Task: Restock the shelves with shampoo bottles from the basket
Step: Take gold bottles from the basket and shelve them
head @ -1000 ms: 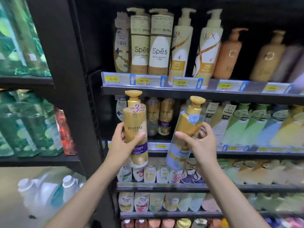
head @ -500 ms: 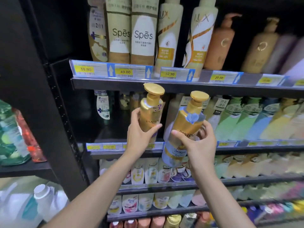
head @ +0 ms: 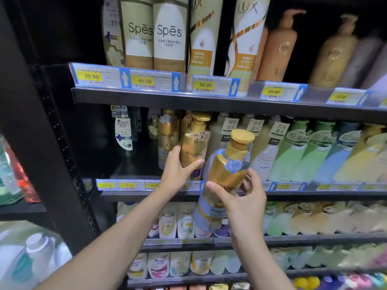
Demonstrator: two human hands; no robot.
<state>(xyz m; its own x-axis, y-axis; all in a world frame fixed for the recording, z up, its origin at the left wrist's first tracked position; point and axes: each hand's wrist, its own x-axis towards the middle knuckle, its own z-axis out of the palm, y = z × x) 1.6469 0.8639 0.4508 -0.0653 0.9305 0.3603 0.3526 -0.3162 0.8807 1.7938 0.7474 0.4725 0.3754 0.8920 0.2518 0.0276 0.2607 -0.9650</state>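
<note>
Our left grip (head: 178,171) is closed round the lower body of a gold plastic Pantene shampoo bottle with a flat gold cap (head: 195,147), thumb across the front. The bottle stands upright inside the black metal middle shelf (head: 134,194), just beside the gold Pantene bottles already standing there (head: 167,135). The hand hides its base, so we cannot tell whether it has touched down. We judge the low hold leaves the cap free to pass under the black upper shelf (head: 209,103), and the label faces out to match its neighbours.

Our right grip (head: 245,203) is wrapped round the middle of a second gold-and-lilac Pantene bottle with a blue flower sticker (head: 225,176). That bottle tilts, cap leaning right, out in front of the shelf edge. We take it to be waiting there so the slot stays reachable.

The gap beside the tall white tagged bottles (head: 217,143) looks tight, so seating the first bottle calls for a straight push, or a neighbour may tip. The basket is out of view.
</note>
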